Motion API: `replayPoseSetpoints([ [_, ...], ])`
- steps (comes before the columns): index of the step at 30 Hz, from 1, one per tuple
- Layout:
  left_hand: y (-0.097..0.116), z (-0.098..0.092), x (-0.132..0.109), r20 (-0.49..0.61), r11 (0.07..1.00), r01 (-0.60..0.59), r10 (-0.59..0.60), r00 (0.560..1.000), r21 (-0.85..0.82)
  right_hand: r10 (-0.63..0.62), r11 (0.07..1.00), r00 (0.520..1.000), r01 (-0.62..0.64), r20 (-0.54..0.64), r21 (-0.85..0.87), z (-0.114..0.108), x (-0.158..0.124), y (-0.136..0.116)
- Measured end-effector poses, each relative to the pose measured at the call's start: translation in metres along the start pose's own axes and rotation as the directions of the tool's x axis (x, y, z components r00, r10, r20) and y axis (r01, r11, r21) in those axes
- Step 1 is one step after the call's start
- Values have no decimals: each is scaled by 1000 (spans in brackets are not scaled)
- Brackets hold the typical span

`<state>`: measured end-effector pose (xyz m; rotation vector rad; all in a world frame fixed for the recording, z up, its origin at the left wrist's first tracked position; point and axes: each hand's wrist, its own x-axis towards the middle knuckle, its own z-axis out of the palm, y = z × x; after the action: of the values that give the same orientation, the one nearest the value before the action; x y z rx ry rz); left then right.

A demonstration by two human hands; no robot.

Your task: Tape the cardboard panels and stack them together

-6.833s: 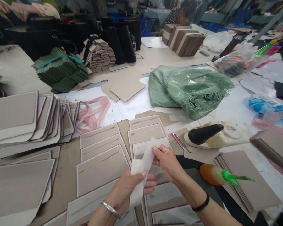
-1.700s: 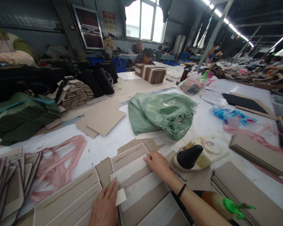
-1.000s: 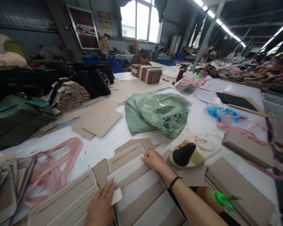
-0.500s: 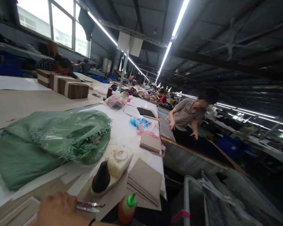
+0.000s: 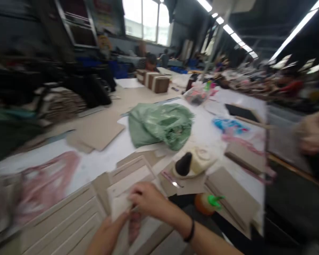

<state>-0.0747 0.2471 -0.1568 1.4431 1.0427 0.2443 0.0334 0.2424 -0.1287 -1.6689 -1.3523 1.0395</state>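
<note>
A pale beige panel [image 5: 122, 198] stands raised between my two hands, its edges blurred by motion. My left hand [image 5: 114, 226] is closed on its lower part. My right hand [image 5: 147, 200], with a black band at the wrist, pinches the panel at its near side, the fingertips close to the left thumb. More slotted beige panels [image 5: 66, 223] lie on the table to the left. Pink-handled snips [image 5: 171, 179] rest on the table just beyond my right hand, next to a cream container with a black cone-shaped part [image 5: 184, 164]. A green-capped bottle of amber liquid [image 5: 206, 203] is to the right.
A green woven sack [image 5: 159, 122] lies ahead on the white table. Stacked beige boards [image 5: 234, 196] are at the right edge, near a blue plastic bag [image 5: 230, 124]. A pink bag [image 5: 48, 184] lies left. A co-worker's hand [image 5: 315, 132] shows at far right.
The view has swung left and down. My right hand has left the pink-handled snips, which now lie on the table, and is on the beige panel. My left hand has come into view.
</note>
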Motion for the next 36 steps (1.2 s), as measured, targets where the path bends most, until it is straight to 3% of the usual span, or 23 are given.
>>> replayPoseSetpoints([
  [1,2,-16,-13,3,982,113,-114,994,-154,28,997,1000,-28,1,72,0,2,2],
  [3,7,-31,-26,60,843,256,-259,964,-474,34,990,999,-32,-9,139,-1,6,9],
  [5,10,-32,-26,65,723,269,-297,953,-636,64,979,998,-67,24,194,0,7,15],
  [10,1,-24,-15,9,706,222,-293,956,-672,110,967,994,-111,16,230,7,5,25],
  [14,-8,-32,-14,-3,684,238,-331,944,-689,121,959,992,-109,-31,260,7,14,29],
  [22,-7,-36,-9,-36,646,240,-384,923,-725,190,897,980,-196,55,396,22,20,25],
  [28,-14,-34,-11,-9,630,245,-373,928,-737,269,843,963,-250,29,477,25,32,25],
  [36,-31,-28,-20,84,624,351,-415,906,-699,354,751,935,-297,19,589,27,52,24],
])
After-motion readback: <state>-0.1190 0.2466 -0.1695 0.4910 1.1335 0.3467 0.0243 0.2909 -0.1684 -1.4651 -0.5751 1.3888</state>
